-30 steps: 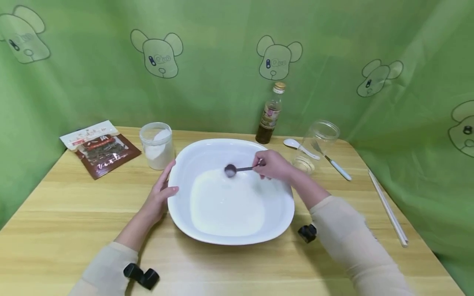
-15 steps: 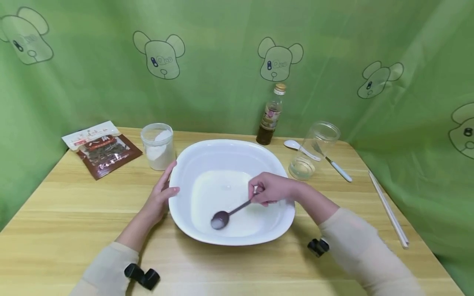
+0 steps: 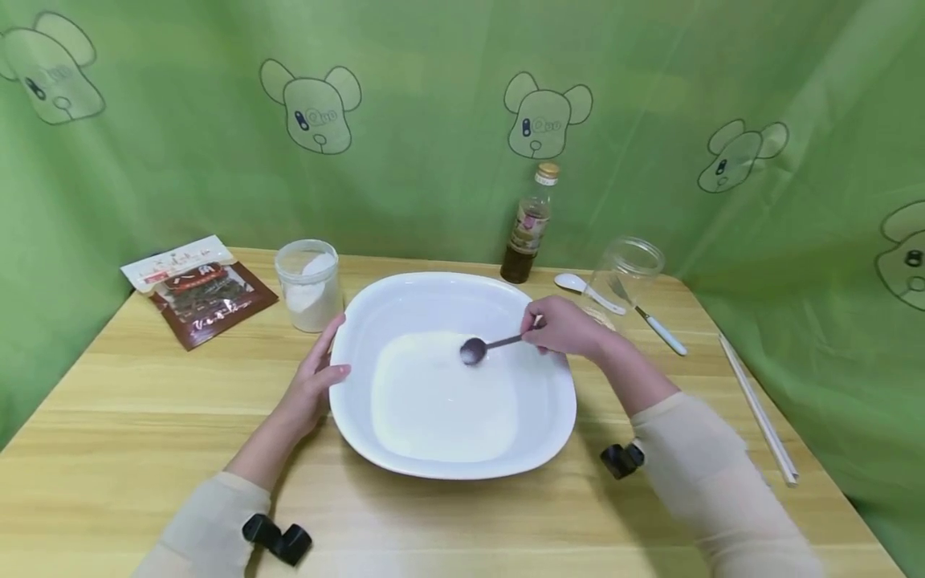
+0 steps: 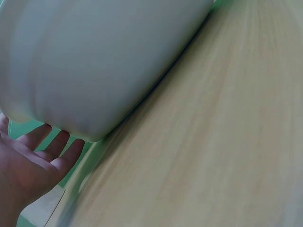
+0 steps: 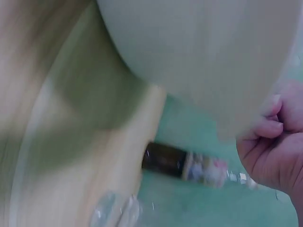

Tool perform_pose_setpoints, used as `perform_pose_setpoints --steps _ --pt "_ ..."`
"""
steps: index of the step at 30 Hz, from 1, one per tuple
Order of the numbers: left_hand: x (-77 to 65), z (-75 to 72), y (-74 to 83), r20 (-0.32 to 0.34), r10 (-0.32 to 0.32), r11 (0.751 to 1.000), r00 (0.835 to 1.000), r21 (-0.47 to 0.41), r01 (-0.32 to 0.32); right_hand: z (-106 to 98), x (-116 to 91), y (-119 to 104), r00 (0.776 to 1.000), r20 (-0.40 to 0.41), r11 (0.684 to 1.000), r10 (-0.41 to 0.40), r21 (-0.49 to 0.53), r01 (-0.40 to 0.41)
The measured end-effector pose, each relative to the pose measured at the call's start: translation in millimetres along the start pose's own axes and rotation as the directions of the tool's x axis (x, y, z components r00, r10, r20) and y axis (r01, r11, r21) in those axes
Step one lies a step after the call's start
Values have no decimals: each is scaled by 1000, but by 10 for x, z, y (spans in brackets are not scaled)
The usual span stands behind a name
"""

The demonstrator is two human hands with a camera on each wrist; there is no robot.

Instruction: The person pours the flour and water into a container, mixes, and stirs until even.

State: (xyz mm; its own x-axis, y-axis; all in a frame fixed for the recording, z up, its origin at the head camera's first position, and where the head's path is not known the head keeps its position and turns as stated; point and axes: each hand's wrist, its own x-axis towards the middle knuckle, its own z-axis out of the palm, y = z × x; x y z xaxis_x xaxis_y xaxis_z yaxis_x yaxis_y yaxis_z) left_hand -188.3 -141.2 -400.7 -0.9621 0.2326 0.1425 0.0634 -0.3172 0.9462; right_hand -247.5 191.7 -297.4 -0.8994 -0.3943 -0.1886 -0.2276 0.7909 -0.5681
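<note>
One spoon (image 3: pixel 486 347), dark and metallic, is held by its handle in the curled fingers of the right hand (image 3: pixel 565 327); its bowl is dipped at the far right edge of a pool of white liquid (image 3: pixel 442 401). The liquid lies in the bottom of a large white basin (image 3: pixel 361 321), which stands at the middle of a wooden table (image 3: pixel 108 417). The basin's left rim is steadied by the left hand (image 3: pixel 312 384), whose fingers are held straight and flat against the outer wall, as is confirmed in the left wrist view (image 4: pixel 33 165). In the right wrist view the fingers (image 5: pixel 270 127) are seen closed into a fist beside the basin's wall (image 5: pixel 203 52); the spoon itself is not shown there.

As a judgement of progress: liquid has already been put into the basin and looks evenly white, with no lumps to be made out, so stirring appears to be under way; whether it is finished cannot be told.

Outward from the basin, a clear jar of white powder (image 3: pixel 307 282) stands just beyond the left rim, with a brown packet (image 3: pixel 198 291) lying farther left. A dark sauce bottle (image 3: pixel 529 225) stands behind the basin. To the right are set an almost empty clear jar (image 3: pixel 621 273), a white spoon (image 3: pixel 574 282), a white-handled utensil (image 3: pixel 654 323) and a pair of chopsticks (image 3: pixel 759 409).
</note>
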Motion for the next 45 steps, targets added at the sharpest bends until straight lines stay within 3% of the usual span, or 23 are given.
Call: perform_pose_setpoints --steps 5,8,11,14,18,21,24,29,32,36,39,42,45 --pt "-8 6 -13 -5 -1 1000 1000 -7 1 262 280 -166 998 -55 998 21 60 -18" --pt "-11 5 -21 -6 10 1000 1000 -9 -10 430 386 -252 1000 -14 989 -23 148 25" --pt "-11 0 -31 -1 22 1000 1000 -11 -22 543 382 -312 993 77 970 -87 233 67" --pt "-11 2 -31 4 27 1000 1000 -9 -27 565 286 -337 967 199 962 -156 254 103" --pt "-2 9 -18 4 19 1000 1000 -2 -19 459 60 -317 903 358 963 -238 212 169" --pt "10 12 -6 7 16 1000 1000 5 -16 307 -117 -274 871 411 963 -268 147 227" --pt "21 14 7 11 14 1000 1000 10 -14 116 -239 -210 885 396 969 -243 57 241" --pt "30 10 20 13 10 1000 1000 11 -10 -137 -236 -70 962 239 987 -130 -60 148" --pt "22 8 23 11 1 1000 1000 10 -1 -158 -122 -3 988 129 993 -79 -72 89" --pt "9 5 17 2 -5 1000 1000 12 5 -18 103 -27 998 16 995 -56 -80 57" --pt "4 1 9 -5 3 1000 1000 12 -3 153 259 -115 997 -23 996 -76 -58 74" --pt "0 1 3 0 12 1000 1000 6 -12 331 341 -196 993 18 993 -115 36 115" --pt "-1 9 -4 13 17 1000 1000 1 -17 468 322 -255 978 142 978 -155 160 132"
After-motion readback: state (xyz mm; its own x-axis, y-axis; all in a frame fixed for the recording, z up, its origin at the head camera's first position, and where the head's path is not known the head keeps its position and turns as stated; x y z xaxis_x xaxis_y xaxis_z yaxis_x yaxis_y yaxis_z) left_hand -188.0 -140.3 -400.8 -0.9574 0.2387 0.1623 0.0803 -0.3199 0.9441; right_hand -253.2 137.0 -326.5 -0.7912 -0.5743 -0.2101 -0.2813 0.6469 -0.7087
